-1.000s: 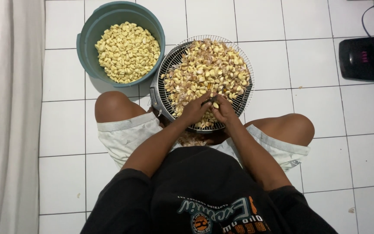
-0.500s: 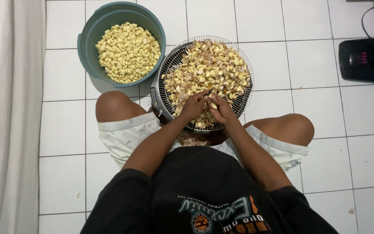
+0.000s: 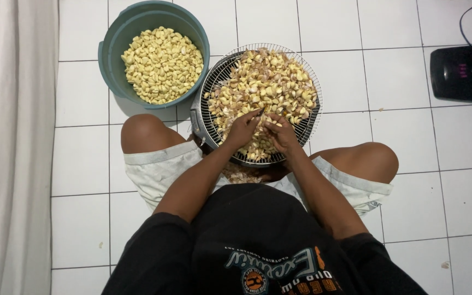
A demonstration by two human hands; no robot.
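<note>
A round wire basket (image 3: 217, 72) heaped with unpeeled garlic cloves (image 3: 269, 82) sits on the floor between my knees. My left hand (image 3: 242, 130) and my right hand (image 3: 282, 133) meet over the near edge of the heap, fingers pinched together on a clove. To the left stands a teal plastic tub (image 3: 117, 43) full of pale peeled cloves (image 3: 162, 64). Loose skins lie under the basket near my lap.
White floor tiles surround me. A black digital scale (image 3: 462, 72) with a cord sits at the far right. A white curtain (image 3: 12, 147) hangs along the left edge. My bare knees flank the basket.
Both hands have stayed at the near edge of the heap; the fingers shifted slightly while working a clove.
</note>
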